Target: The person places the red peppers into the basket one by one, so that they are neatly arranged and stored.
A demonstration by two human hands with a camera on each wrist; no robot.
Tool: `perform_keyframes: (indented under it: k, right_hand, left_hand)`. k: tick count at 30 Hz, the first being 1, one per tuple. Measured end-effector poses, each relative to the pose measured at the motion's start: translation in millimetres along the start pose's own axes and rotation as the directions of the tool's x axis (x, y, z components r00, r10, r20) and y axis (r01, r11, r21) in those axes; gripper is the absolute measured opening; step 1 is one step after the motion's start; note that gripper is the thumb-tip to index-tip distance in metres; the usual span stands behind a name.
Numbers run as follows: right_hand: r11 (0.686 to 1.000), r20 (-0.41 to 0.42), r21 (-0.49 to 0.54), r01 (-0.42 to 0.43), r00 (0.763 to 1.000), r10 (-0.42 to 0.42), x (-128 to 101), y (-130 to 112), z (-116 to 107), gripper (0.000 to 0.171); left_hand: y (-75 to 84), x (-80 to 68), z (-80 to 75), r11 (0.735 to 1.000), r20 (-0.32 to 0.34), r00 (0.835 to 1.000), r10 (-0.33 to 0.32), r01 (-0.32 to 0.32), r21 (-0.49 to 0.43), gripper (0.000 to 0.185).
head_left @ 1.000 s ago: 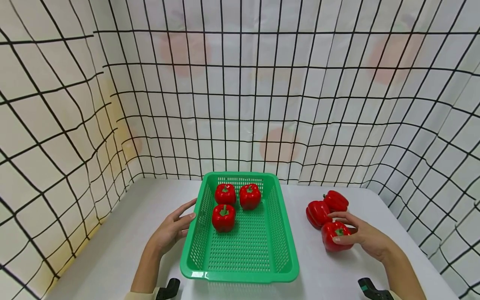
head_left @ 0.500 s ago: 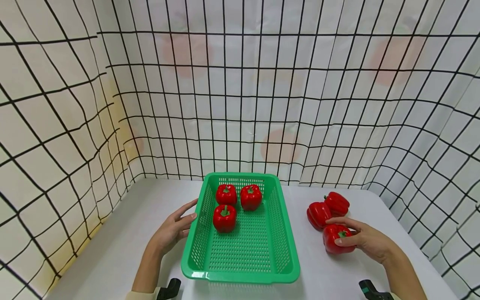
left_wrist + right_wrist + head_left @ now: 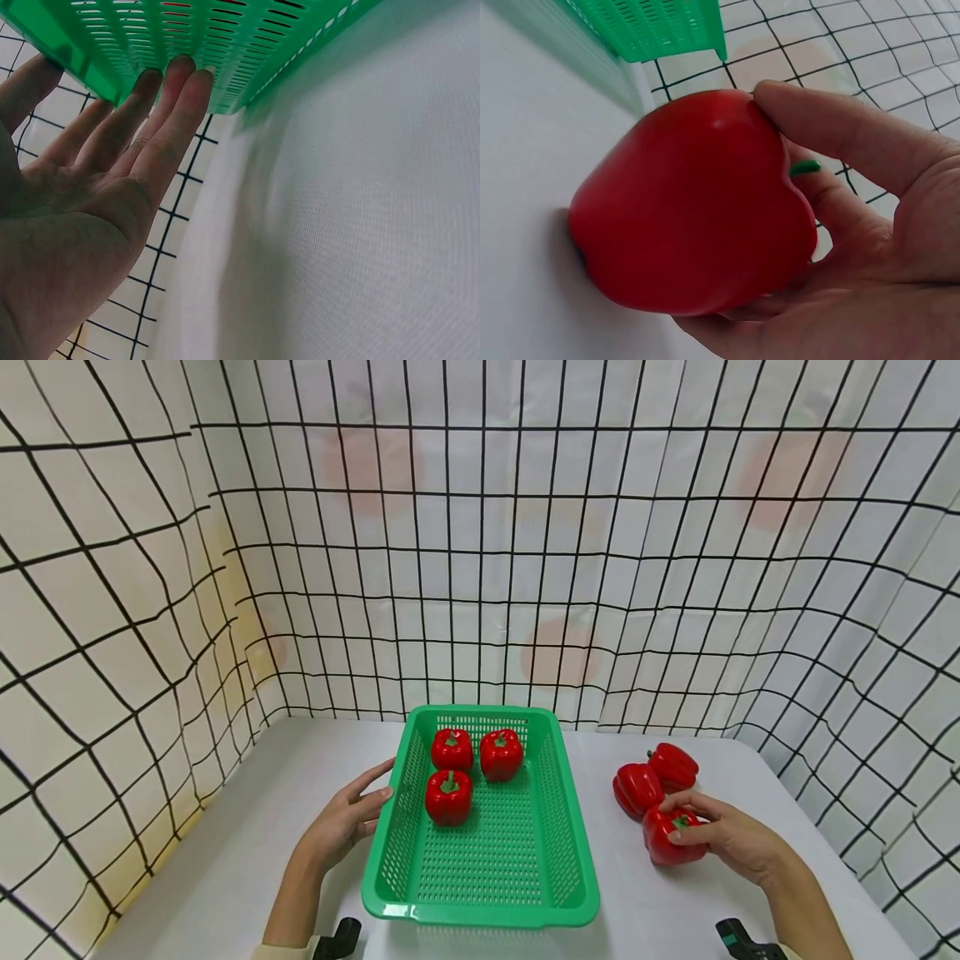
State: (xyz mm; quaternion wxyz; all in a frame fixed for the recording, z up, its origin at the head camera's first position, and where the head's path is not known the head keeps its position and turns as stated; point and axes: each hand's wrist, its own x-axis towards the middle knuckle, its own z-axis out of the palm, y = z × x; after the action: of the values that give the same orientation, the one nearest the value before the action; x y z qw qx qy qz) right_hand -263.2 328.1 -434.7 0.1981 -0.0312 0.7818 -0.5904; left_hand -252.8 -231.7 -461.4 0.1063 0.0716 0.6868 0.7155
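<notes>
A red bell pepper is gripped by my right hand, thumb on the near side and fingers over the far side. The right wrist view shows its green stem facing the palm and its base close to the white surface. At the green basket's left wall, my left hand has its fingers extended; the left wrist view shows fingertips right at the slotted wall and the thumb up by the rim. Inside the basket, toward the back, stand three red bell peppers, one of them nearest me.
Behind the held pepper, two more red bell peppers lie close together, one on the left and one farther back. Black wire mesh over white sheeting encloses the white table at the back and both sides.
My right hand shifts very slightly around the pepper, which tilts a little in its grip and stays near the same place. The left hand and basket hold still.
</notes>
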Motion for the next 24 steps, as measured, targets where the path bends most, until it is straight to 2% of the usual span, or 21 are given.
perform_keyframes:
  k: [6,11,24]
  right_hand:
    - [1.0,0.014,-0.006,-0.024,1.0,0.024,-4.1,-0.1,-2.6,0.065]
    - [1.0,0.012,0.0,-0.026,1.0,0.026,-2.8,1.8,-3.9,0.066]
    - [0.997,-0.029,-0.075,-0.024,0.999,0.022,1.6,5.6,-3.8,0.071]
  left_hand:
    - [-0.6,0.2,-0.2,1.0,-0.002,1.0,0.005,-0.005,0.005,0.062]
    - [-1.8,1.1,-0.5,1.0,0.001,1.0,0.008,-0.008,0.007,0.062]
    - [-2.6,1.1,-0.6,1.0,-0.005,1.0,0.014,-0.014,0.017,0.064]
